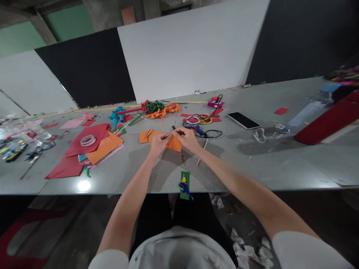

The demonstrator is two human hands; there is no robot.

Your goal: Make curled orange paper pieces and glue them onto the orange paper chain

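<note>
Both of my hands meet over the grey table (252,164) and pinch one orange paper piece (174,143). My left hand (158,143) grips its left edge with closed fingers. My right hand (187,137) holds its top right edge, fingers also closed. More orange paper pieces (146,136) lie flat just behind my left hand. A thin wooden stick (202,151) lies to the right of my right wrist. A green paper strip with small coloured bits (184,185) sits at the table's near edge.
A stack of red and orange sheets (89,147) with a tape roll (88,140) lies at left. Paper flowers (157,108) and a glue gun (198,130) sit behind. A phone (243,120) and a plastic bottle (304,114) are at right. Paper scraps (246,250) litter the floor.
</note>
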